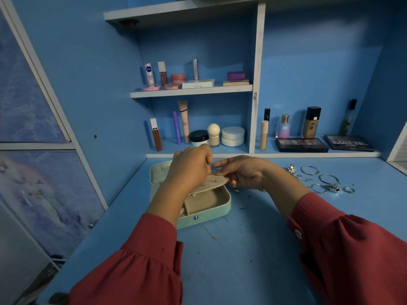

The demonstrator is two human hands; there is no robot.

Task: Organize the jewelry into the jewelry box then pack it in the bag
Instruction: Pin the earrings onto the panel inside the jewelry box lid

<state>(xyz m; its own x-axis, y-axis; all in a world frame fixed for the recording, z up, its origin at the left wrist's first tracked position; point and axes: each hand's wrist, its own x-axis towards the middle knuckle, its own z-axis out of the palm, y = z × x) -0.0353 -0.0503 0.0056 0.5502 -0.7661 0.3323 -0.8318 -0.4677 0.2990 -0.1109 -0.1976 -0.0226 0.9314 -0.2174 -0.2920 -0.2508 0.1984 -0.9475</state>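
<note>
A mint-green jewelry box (209, 213) lies open on the blue desk, its lid flat behind it. A beige earring flap (211, 184) is lifted over the box, with small studs pinned through it. My right hand (242, 172) holds the flap's right edge between fingers and thumb. My left hand (190, 166) hovers over the flap with its fingertips pinched together; what they pinch is too small to tell. Silver bangles (309, 170), rings (348, 189) and a chain (294, 171) lie loose on the desk to the right. No bag is in view.
Shelves behind the desk hold cosmetics: bottles, jars, tubes and two eyeshadow palettes (301, 144). A small earring (236, 190) lies beside the box. A cupboard door stands at the left. The desk's near part holds only my red sleeves.
</note>
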